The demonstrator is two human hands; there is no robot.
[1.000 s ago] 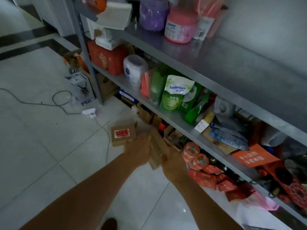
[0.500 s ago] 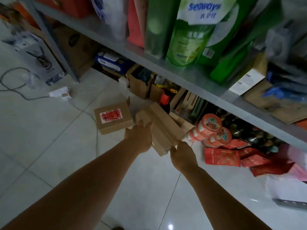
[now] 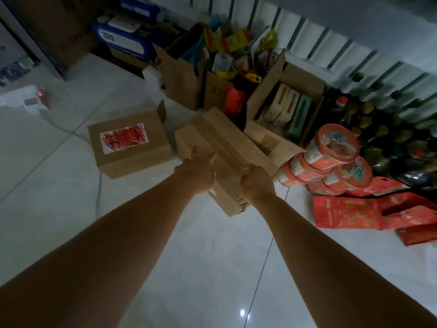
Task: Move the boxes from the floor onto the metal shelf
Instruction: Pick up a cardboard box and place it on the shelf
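The long cardboard box seems to lie low on the floor, its long axis running away and leftward from the person, and the left grip and the right grip clasp its near end, one on each side.

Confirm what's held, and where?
Both hands hold the long box at its near end: left hand on the left side, right hand on the right.
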